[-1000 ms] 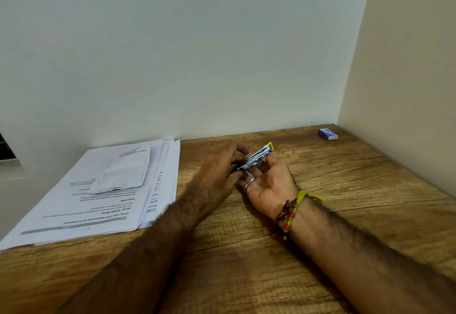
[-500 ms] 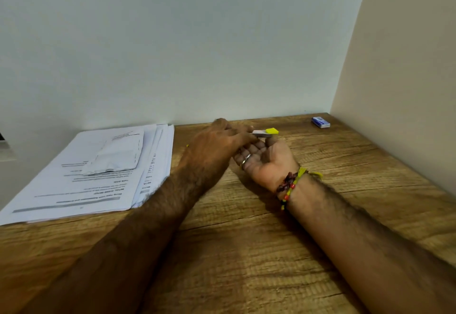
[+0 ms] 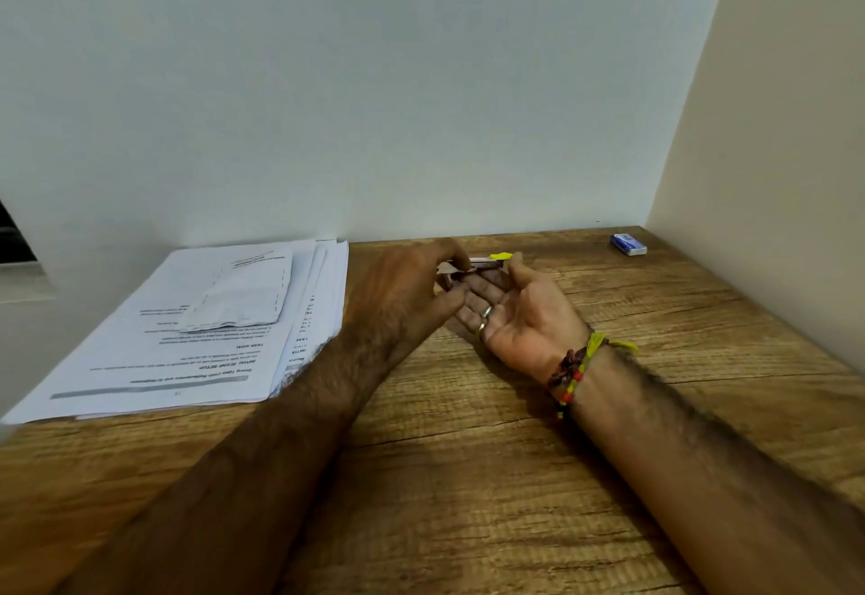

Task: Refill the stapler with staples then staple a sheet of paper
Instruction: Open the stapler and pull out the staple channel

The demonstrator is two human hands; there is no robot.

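Observation:
A small stapler (image 3: 487, 262) with a yellow tip lies level between both hands, just above the wooden desk (image 3: 468, 477). My left hand (image 3: 402, 295) grips its near end with thumb and fingers. My right hand (image 3: 519, 313), palm up with a ring on one finger, holds its yellow end at the fingertips. Most of the stapler's body is hidden by the fingers. A stack of printed paper sheets (image 3: 187, 346) lies on the desk at the left, with a smaller folded sheet (image 3: 243, 290) on top. A small blue staple box (image 3: 628, 244) sits at the far right corner.
White walls close off the desk at the back and at the right. Beaded and yellow thread bracelets (image 3: 578, 370) circle my right wrist. Bare wood stretches between my forearms toward the near edge.
The stapler has gone from tilted upward to lying level between the hands. My right palm has opened more. The view has tipped up slightly.

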